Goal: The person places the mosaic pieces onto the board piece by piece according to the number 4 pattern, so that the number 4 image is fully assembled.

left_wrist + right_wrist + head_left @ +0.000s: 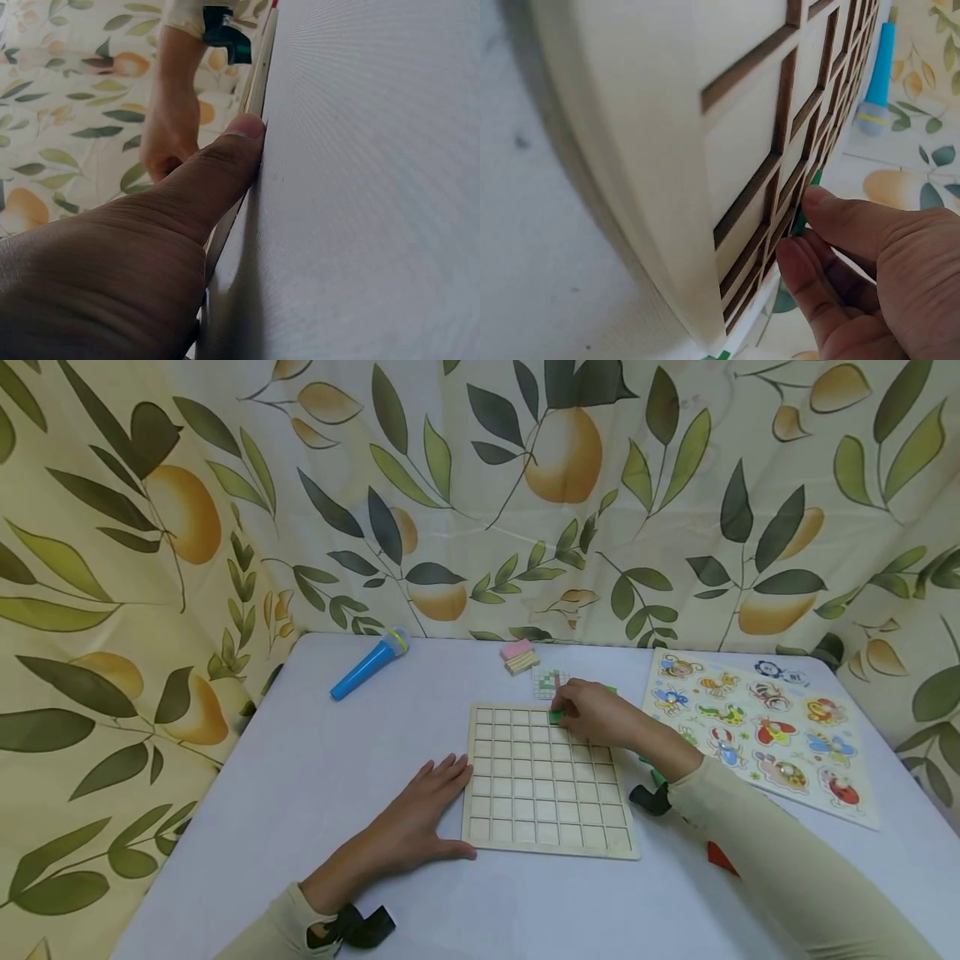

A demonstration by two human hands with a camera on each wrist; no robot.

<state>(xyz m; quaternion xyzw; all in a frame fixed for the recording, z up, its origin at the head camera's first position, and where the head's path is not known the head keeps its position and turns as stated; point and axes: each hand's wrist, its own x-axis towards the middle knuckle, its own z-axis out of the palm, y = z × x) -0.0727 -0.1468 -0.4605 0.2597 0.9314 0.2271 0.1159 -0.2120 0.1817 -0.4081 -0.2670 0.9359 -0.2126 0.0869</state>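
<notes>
A square wooden grid board (540, 793) with recessed cells lies in front of me. My left hand (420, 818) rests against its left side with fingers extended, and in the left wrist view the thumb (217, 172) lies along the board's edge. Between thumb and fingers, my right hand (596, 714) pinches a small green tile (556, 717) over the row of cells farthest from me. The right wrist view shows the green tile (800, 222) right at the grid, partly covered by the fingertips.
Behind the board lie a small grid-printed card (546, 683) and pink and cream blocks (519, 653). A blue toy microphone (369, 666) is at the back left. An insect picture board (757, 727) fills the right side. A red piece (722, 858) and green pieces lie near my right sleeve.
</notes>
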